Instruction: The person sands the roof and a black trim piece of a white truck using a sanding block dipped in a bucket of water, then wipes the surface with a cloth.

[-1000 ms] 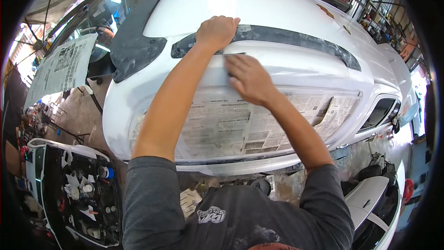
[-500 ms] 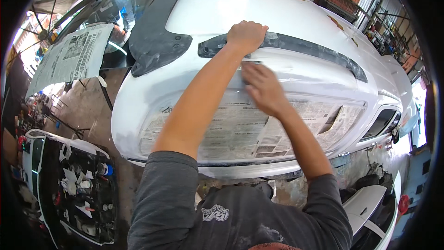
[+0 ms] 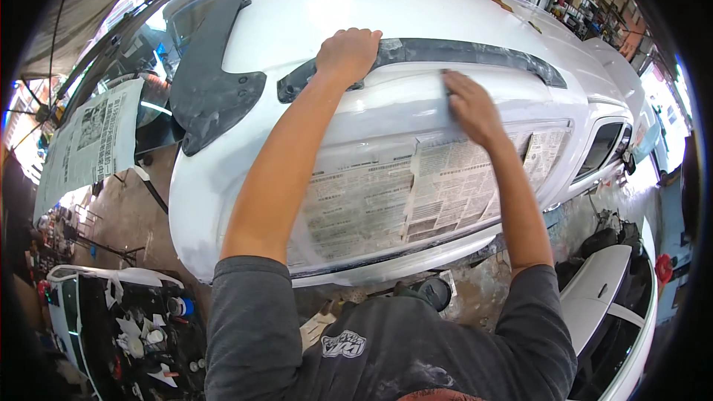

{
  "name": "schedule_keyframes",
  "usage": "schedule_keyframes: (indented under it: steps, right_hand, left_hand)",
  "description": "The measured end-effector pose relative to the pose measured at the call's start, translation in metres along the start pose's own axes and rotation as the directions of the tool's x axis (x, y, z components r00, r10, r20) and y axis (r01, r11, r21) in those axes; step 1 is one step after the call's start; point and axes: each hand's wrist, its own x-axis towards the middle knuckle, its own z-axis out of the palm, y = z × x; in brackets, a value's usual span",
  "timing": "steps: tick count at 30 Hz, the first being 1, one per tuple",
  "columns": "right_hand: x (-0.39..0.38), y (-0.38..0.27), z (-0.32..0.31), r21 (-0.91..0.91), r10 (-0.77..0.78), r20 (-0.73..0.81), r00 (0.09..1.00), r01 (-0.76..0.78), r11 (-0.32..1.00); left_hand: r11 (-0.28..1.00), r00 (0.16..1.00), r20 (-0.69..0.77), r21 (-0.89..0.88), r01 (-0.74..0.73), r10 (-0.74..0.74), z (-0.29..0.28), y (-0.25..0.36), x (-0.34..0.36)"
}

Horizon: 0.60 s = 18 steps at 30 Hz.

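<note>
A white car's roof edge and side [image 3: 416,108] stretch in front of me, with dull grey patches on the paint. My left hand [image 3: 349,54] is closed over the dark roof rail [image 3: 475,53], near its left end. Lower and to the right, my right hand [image 3: 473,108] lies against the curved panel under the rail. Its fingers are together on a dark flat piece that looks like sandpaper [image 3: 448,96], mostly hidden by the hand and slightly blurred. Newspaper [image 3: 364,204] masks the side window below both hands.
A dark rear spoiler [image 3: 215,104] sits at the car's left end. Newspaper also covers a panel [image 3: 89,141] standing farther left. An open dark tray-like part [image 3: 141,334] with tools and scraps lies at lower left. White door panels [image 3: 598,289] stand at lower right.
My right hand has moved right along the panel, away from my left hand. My left hand keeps its hold on the rail. The whole view has shifted a little.
</note>
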Motion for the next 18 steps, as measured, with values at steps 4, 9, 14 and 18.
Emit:
schedule_keyframes:
  steps: [4,9,14,18]
  right_hand:
    - [-0.008,0.008,0.011,-0.064,0.166,-0.095,0.982,-0.172,0.983]
    - [0.024,-0.162,0.064,0.091,-0.121,-0.2,0.972,0.141,0.986]
    - [-0.002,-0.113,0.012,0.553,0.019,-0.12,0.993,0.051,0.832]
    - [-0.071,-0.071,-0.005,0.935,0.476,-0.121,0.871,-0.061,0.351]
  left_hand:
    - [1.0,1.0,-0.014,-0.008,-0.005,0.005,0.006,0.015,0.002]
    - [0.98,0.973,-0.141,0.109,-0.167,0.181,0.025,-0.045,0.012]
    - [0.918,0.75,-0.588,-0.034,-0.396,0.302,0.004,-0.008,-0.025]
    - [0.839,0.944,-0.313,-0.537,-0.086,-0.104,0.038,0.084,-0.137]
